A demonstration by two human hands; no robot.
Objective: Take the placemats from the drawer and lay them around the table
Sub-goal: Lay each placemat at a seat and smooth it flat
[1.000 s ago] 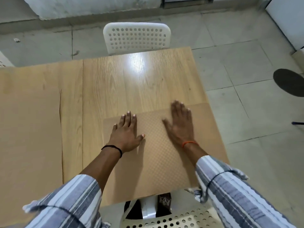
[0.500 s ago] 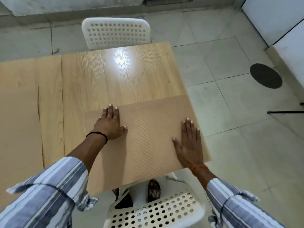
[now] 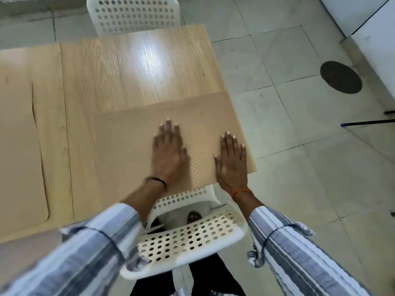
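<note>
A tan textured placemat lies flat on the near right corner of the wooden table. My left hand rests palm down on the middle of the mat, fingers spread, and looks blurred. My right hand lies flat on the mat's right edge, near the table's corner. A second tan placemat lies on the table at the far left, partly cut off by the frame. No drawer is in view.
A white perforated chair stands between me and the table's near edge. Another white chair sits at the far side. Grey tiled floor lies to the right, with a dark round base and white cabinets.
My left hand slid right from the mat's left part to its middle. My right hand stayed at the right edge. The view has tilted down, showing more of the near chair.
</note>
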